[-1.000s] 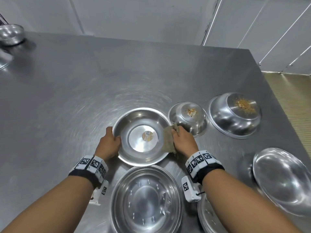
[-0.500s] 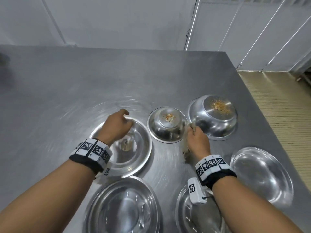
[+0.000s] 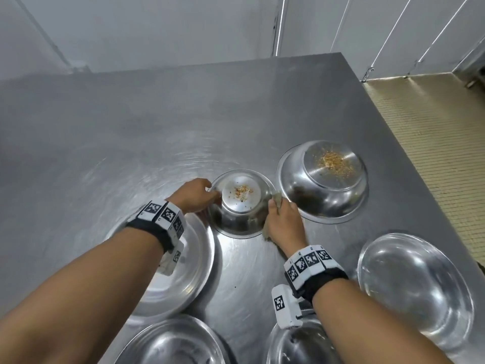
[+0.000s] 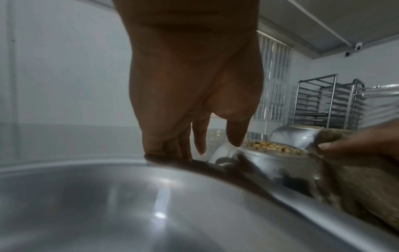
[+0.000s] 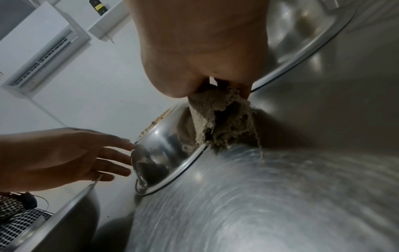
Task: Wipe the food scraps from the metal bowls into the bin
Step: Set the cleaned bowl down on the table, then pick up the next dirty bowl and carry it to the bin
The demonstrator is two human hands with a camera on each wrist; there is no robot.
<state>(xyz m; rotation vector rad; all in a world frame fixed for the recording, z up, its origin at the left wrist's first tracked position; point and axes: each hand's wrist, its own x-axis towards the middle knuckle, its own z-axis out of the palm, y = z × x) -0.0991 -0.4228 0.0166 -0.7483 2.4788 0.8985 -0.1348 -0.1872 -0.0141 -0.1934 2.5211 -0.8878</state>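
A small upturned metal bowl (image 3: 242,214) stands mid-table with orange food scraps (image 3: 242,191) on its base. My left hand (image 3: 196,197) reaches its left side with fingers (image 5: 112,153) stretched out at the wall. My right hand (image 3: 282,219) grips a frayed beige cloth (image 5: 215,116) and holds it against the bowl's right side. Just right of it, a larger upturned bowl (image 3: 324,195) carries more scraps (image 3: 332,161). No bin is in view.
A flat steel plate (image 3: 194,271) lies under my left wrist. Two more bowls (image 3: 170,342) (image 3: 296,348) sit at the near edge, and another (image 3: 414,292) at the right. The table's right edge (image 3: 393,143) drops to a ribbed floor mat (image 3: 433,127).
My left hand left the flat plate and moved right to the small bowl. My right hand carried the cloth up against that bowl's right side.
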